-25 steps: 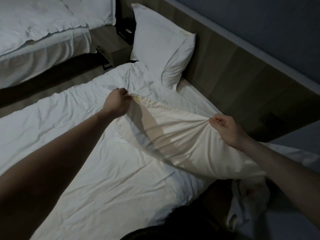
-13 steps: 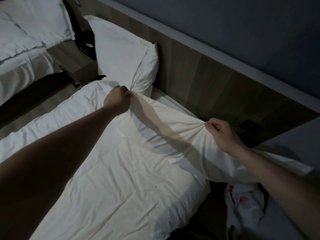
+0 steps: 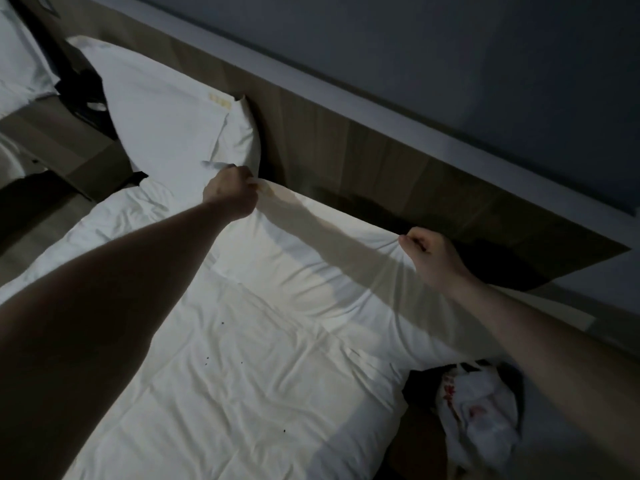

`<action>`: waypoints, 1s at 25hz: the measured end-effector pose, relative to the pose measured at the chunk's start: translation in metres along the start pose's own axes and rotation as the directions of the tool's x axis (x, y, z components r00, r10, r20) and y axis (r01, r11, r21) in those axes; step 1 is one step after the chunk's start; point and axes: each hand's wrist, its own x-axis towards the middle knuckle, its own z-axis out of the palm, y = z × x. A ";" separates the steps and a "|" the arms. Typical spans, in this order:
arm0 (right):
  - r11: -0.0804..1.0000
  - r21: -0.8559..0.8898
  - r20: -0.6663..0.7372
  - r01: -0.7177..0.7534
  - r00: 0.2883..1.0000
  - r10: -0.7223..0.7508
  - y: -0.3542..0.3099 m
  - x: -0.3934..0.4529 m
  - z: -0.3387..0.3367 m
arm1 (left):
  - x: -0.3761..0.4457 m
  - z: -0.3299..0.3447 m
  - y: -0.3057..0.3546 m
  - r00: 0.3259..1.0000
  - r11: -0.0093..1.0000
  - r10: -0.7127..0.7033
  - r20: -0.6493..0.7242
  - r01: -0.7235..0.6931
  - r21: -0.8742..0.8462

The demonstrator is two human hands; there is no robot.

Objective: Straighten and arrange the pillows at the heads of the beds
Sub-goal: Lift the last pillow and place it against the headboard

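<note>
A cream-white pillow [image 3: 329, 258] lies stretched across the head of the bed, close to the wooden headboard [image 3: 381, 161]. My left hand [image 3: 230, 194] grips its far left corner, and my right hand [image 3: 433, 254] pinches its top edge near the right end. A second white pillow [image 3: 166, 119] leans upright against the headboard just beyond my left hand. Both pillows rest on the wrinkled white duvet [image 3: 242, 375].
A wooden nightstand [image 3: 62, 147] with dark objects on it stands left of the bed, and another bed [image 3: 17, 64] lies beyond it. A white plastic bag [image 3: 478, 410] sits at the bed's right side. The grey wall [image 3: 450, 46] rises above the headboard.
Both hands have carried the pillow up the bed toward the headboard. It now lies lower and flatter, next to the upright pillow.
</note>
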 end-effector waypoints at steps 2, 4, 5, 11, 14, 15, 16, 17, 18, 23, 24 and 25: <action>1.000 -0.030 -0.014 0.002 1.000 -0.003 0.002 0.019 -0.011 | 0.021 0.001 0.013 1.000 1.000 0.023 -0.011 -0.023 0.015; 0.999 -0.043 -0.029 0.012 0.999 -0.013 0.006 0.036 -0.021 | 0.042 0.002 0.027 0.999 0.999 0.029 -0.023 -0.028 0.025; 0.999 -0.040 -0.039 0.015 0.999 -0.016 0.008 0.043 -0.025 | 0.053 0.004 0.034 0.999 0.999 0.029 -0.032 -0.028 0.023; 0.991 -0.131 -0.122 0.016 0.992 -0.032 0.038 0.070 -0.032 | 0.099 0.030 0.064 0.999 0.995 0.045 -0.025 -0.043 0.086; 0.962 -0.272 -0.143 0.003 0.989 -0.044 0.049 0.081 -0.031 | 0.105 0.044 0.068 0.997 0.974 0.077 -0.021 -0.071 0.216; 0.955 -0.295 -0.181 0.010 0.981 -0.066 0.050 0.086 -0.033 | 0.108 0.045 0.072 0.994 0.971 0.099 -0.049 -0.085 0.224; 0.949 -0.313 -0.220 0.019 0.971 -0.092 0.049 0.090 -0.036 | 0.113 0.045 0.076 0.990 0.973 0.120 -0.078 -0.102 0.207; 0.943 -0.330 -0.252 0.031 0.960 -0.120 0.048 0.094 -0.040 | 0.119 0.044 0.080 0.984 0.976 0.139 -0.110 -0.117 0.181; 0.938 -0.344 -0.275 0.039 0.951 -0.140 0.049 0.097 -0.043 | 0.127 0.043 0.085 0.980 0.981 0.146 -0.133 -0.126 0.150; 0.946 -0.324 -0.331 -0.017 0.939 -0.096 0.063 0.095 -0.036 | 0.139 0.056 0.094 0.986 0.990 0.138 -0.091 -0.137 0.020; 0.942 -0.333 -0.335 -0.035 0.938 -0.084 0.068 0.092 -0.033 | 0.134 0.064 0.095 0.986 0.987 0.158 -0.062 -0.158 0.007; 0.932 -0.357 -0.334 -0.062 0.940 -0.066 0.074 0.087 -0.033 | 0.127 0.072 0.096 0.984 0.984 0.177 -0.035 -0.177 0.002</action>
